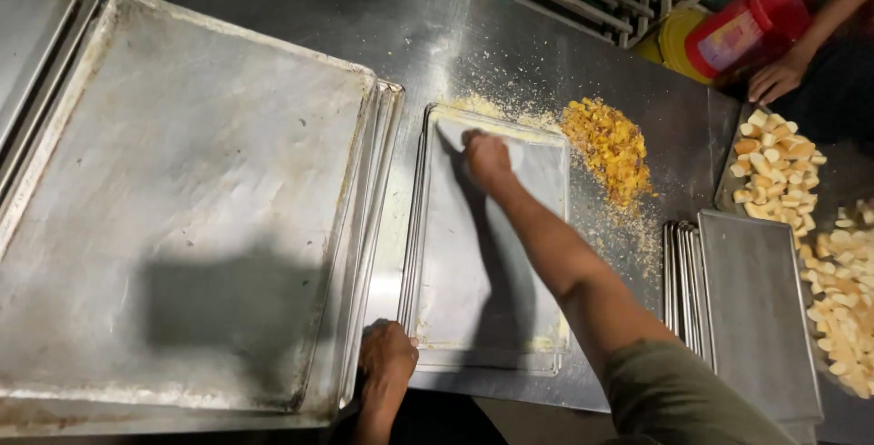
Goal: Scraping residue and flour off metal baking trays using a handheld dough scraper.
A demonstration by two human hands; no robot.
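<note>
A stack of small metal baking trays [473,290] lies in the middle of the steel table. My right hand [487,158] reaches across to the top tray's far end and presses a pale scraper or cloth flat on it; I cannot tell which. My left hand [386,363] grips the near left corner of the stack. A heap of orange-yellow crumbs [608,145] lies on the table just past the tray's far right corner, with finer crumbs scattered around it.
A stack of large trays [182,199] fills the left side. Another stack of small trays [751,308] stands at the right, beside trays of pale bread pieces [778,172]. Another person's hand [777,76] rests near a red container [742,31] at the far right.
</note>
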